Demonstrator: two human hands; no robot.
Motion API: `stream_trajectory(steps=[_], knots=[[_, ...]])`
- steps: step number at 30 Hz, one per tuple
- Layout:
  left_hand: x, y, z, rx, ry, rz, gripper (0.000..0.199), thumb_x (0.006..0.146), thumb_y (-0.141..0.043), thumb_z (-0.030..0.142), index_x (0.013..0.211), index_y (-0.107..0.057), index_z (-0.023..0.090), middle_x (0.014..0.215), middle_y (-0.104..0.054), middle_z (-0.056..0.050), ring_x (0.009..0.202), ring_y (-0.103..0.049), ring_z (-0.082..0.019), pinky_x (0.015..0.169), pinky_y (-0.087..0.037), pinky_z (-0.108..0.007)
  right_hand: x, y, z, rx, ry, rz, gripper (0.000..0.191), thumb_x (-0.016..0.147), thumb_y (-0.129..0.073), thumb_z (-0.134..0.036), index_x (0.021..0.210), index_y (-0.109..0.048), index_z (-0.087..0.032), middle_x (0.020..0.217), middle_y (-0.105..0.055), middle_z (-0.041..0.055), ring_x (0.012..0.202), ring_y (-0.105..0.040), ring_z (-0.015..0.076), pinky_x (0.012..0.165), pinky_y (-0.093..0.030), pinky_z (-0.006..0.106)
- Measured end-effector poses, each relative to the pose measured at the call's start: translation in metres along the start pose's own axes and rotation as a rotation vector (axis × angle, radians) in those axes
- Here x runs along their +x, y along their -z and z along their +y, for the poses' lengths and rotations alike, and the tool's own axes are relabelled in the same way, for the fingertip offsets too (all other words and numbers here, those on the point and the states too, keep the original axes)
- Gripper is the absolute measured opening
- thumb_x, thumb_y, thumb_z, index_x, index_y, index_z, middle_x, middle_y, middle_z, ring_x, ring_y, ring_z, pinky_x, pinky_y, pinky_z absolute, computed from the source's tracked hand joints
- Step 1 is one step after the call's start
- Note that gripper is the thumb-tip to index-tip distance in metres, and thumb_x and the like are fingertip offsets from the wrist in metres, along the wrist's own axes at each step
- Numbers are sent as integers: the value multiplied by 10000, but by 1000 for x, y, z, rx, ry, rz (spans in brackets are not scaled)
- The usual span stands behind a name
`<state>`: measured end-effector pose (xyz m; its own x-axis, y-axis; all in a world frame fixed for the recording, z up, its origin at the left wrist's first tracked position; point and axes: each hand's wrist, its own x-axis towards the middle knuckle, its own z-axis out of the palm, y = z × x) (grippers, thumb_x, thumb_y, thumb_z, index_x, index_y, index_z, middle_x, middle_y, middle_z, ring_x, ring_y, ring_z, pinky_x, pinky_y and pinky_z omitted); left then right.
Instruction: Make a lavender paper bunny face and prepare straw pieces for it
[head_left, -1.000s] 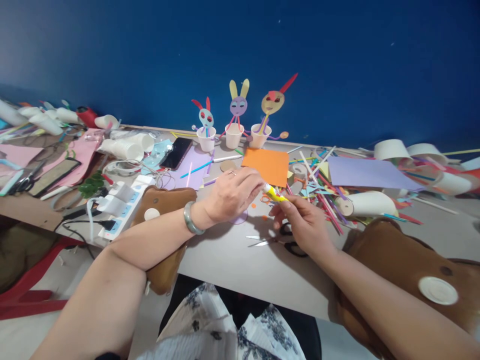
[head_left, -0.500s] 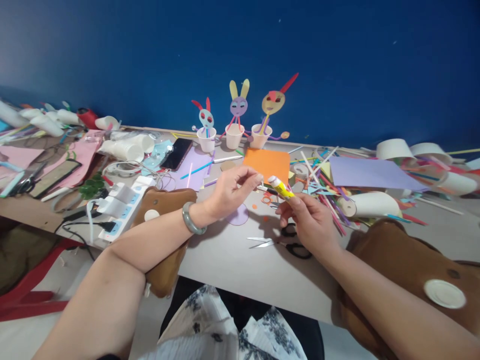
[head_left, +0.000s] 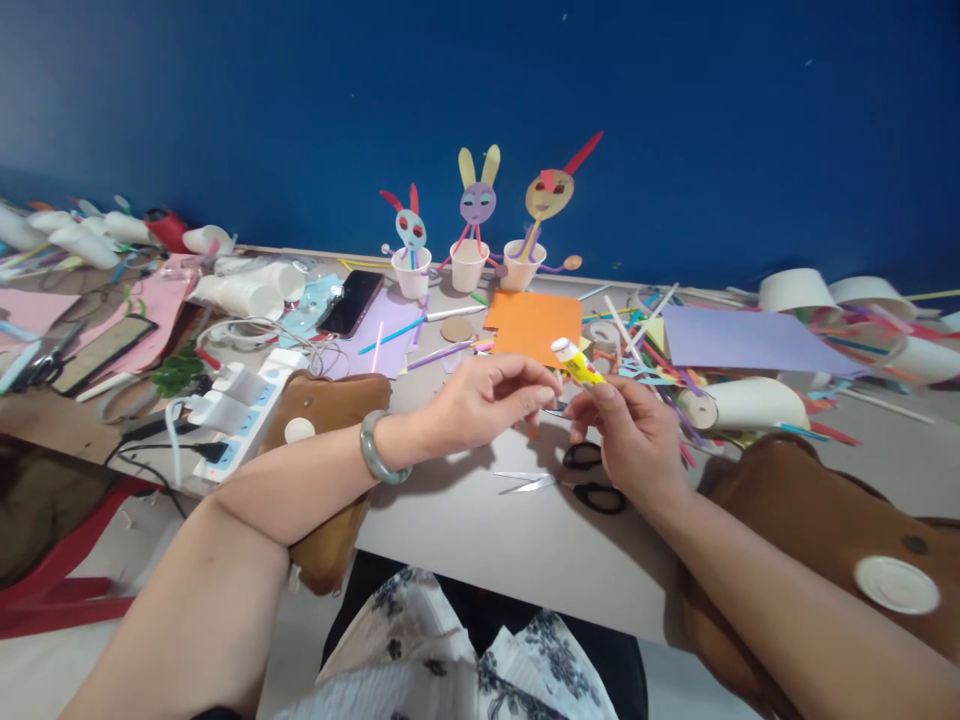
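Note:
My right hand (head_left: 637,435) grips a yellow glue stick (head_left: 583,368) whose pale end points up and to the left. Close beside it, my left hand (head_left: 499,400) is pinched at the fingertips. Whatever those fingers hold, if anything, is too small to make out. Below both hands lies a pair of scissors (head_left: 596,497) with black handles, its blades parted and pointing left. An orange paper sheet (head_left: 529,318) rests just beyond my hands.
Three paper-faced figures stand in white cups (head_left: 469,268) along the blue wall. A power strip (head_left: 251,410) and a brown pouch (head_left: 322,560) are at left. Paper strips, a purple sheet (head_left: 750,340), a white roll (head_left: 754,405) and another brown bag (head_left: 795,560) fill the right.
My left hand has moved right and slightly down, nearer the glue stick, and now covers the purple paper circle. My right hand has shifted a little right with the glue stick.

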<state>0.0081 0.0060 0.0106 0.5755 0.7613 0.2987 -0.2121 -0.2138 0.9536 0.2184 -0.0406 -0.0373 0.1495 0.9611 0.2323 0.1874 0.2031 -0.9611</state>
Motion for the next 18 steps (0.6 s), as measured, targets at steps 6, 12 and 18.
stream_trajectory(steps=[6, 12, 18], knots=[[-5, -3, 23, 210, 59, -130, 122, 882, -693, 248, 863, -711, 128, 800, -732, -47, 673, -634, -95, 625, -494, -220, 10, 0, 5, 149, -6, 47, 315, 933, -654, -514, 782, -640, -238, 714, -676, -8, 477, -565, 120, 462, -437, 284], [-31, -17, 46, 504, 100, -1010, 300, 713, -806, 123, 520, -588, 194, 507, -566, 58, 496, -459, -83, 514, -347, -251, 14, 2, 7, 137, -9, 49, 309, 936, -657, -496, 783, -661, -226, 742, -695, -3, 458, -548, 101, 464, -443, 278], [-39, -25, 50, 426, 115, -1253, 316, 642, -754, -34, 663, -742, 282, 800, -755, 41, 765, -691, -159, 641, -488, -257, 11, 0, 0, 15, 35, 55, 239, 885, -725, -465, 991, -739, -251, 788, -718, 0, 544, -603, 120, 580, -521, 296]])
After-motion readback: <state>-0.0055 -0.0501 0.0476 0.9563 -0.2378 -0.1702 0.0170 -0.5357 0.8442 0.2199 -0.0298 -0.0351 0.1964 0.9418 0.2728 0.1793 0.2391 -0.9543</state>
